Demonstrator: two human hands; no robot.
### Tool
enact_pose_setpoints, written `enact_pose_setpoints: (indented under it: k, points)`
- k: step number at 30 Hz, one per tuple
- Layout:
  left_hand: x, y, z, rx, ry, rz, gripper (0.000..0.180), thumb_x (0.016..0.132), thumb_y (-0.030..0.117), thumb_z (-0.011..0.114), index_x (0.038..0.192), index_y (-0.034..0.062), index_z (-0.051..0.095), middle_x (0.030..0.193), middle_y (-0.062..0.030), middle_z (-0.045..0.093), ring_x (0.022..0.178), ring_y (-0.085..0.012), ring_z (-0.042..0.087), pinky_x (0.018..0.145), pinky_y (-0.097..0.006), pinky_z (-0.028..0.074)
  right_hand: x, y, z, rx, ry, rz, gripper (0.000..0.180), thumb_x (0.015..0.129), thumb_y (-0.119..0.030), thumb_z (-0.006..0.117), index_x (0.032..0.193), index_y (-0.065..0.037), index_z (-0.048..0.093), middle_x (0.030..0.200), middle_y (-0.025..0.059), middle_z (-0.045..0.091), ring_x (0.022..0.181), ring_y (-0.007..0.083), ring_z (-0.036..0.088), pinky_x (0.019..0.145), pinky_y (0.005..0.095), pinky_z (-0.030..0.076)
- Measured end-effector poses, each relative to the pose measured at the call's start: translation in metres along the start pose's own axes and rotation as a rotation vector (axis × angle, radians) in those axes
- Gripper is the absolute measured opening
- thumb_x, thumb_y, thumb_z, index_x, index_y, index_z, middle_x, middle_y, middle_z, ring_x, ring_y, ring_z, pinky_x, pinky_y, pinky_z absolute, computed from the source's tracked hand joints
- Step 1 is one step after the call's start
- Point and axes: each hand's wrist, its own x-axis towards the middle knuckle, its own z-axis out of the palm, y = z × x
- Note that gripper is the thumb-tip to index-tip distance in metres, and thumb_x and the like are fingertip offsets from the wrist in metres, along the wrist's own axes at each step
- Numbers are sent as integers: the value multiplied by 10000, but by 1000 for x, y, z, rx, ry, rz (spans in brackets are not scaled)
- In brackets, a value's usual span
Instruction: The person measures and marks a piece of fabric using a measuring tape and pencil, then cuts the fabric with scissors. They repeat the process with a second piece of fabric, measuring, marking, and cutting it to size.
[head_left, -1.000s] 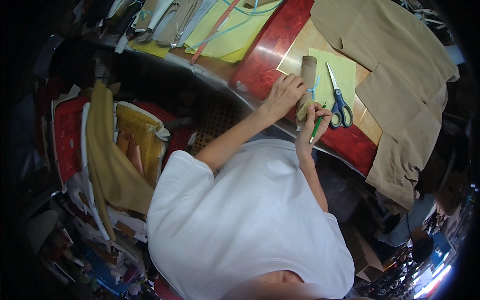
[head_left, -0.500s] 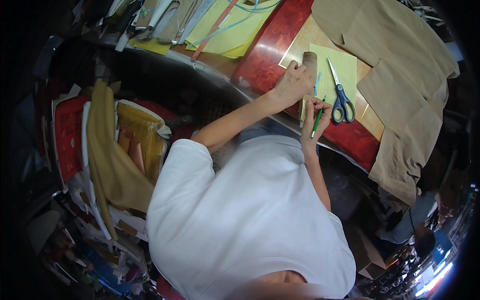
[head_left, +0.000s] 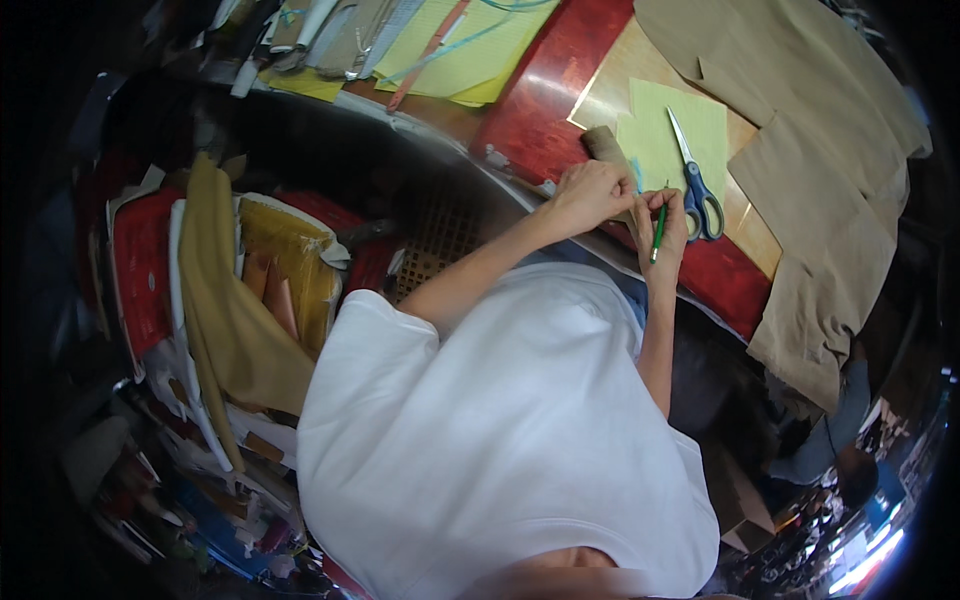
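Since a second back, both hands moved in closer together at the table [head_left: 545,120] edge. Left hand [head_left: 590,192] was clenched over the near end of the brown roll [head_left: 603,146]; earlier the roll stood taller and showed more, now only its far end stuck out past the knuckles, lying on the tan board [head_left: 612,88] just beside the yellow sheet [head_left: 672,135]. Right hand [head_left: 662,218] gripped a green pencil [head_left: 657,232] between fingers, tip pointing down toward the table edge, and touched the left hand. The pencil was already held a second ago, so the grip hasn't changed, only its position. My read: work had gone from handling the roll to some fine work where the two hands meet. I couldn't see what, since the hands cover it.

Around:
- Blue-handled scissors [head_left: 694,184] lay on the yellow sheet, just right of the right hand, blades pointing away, same spot as before.
- Tan cloth [head_left: 820,170] covered the right of the table and hung over the edge.
- Yellow paper stack [head_left: 470,45] with strips on it at the far left of the table, well apart from the hands.
- Mustard cloth [head_left: 225,300] draped over a cluttered pile on the left, off the table.

In the way: scissors handles sat close to the right hand. White shirt [head_left: 500,440] blocked much of the view below the hands.
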Motion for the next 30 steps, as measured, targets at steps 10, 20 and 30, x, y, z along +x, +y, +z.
enact_pose_setpoints:
  k: [10,20,30]
  points:
    - [5,-7,-3,-40,-80,52,248,846,263,629,836,15,644,717,-154,648,689,-324,655,614,-406,484,-5,5,13,-44,138,9,194,882,-32,656,826,-17,471,777,103,566,674,162,517,614,294,443]
    - [4,-22,1,-210,-125,36,198,842,193,670,875,0,641,673,-98,607,613,-162,588,581,-310,446,-5,18,24,-242,234,-225,179,846,-24,677,834,-27,499,776,110,481,682,260,502,624,358,434]
    - [-41,-13,28,224,322,383,185,789,74,676,972,91,692,966,-44,637,951,-237,604,854,-390,403,-10,24,18,-123,270,-234,147,771,21,678,873,-31,586,766,100,551,644,232,568,595,334,463]
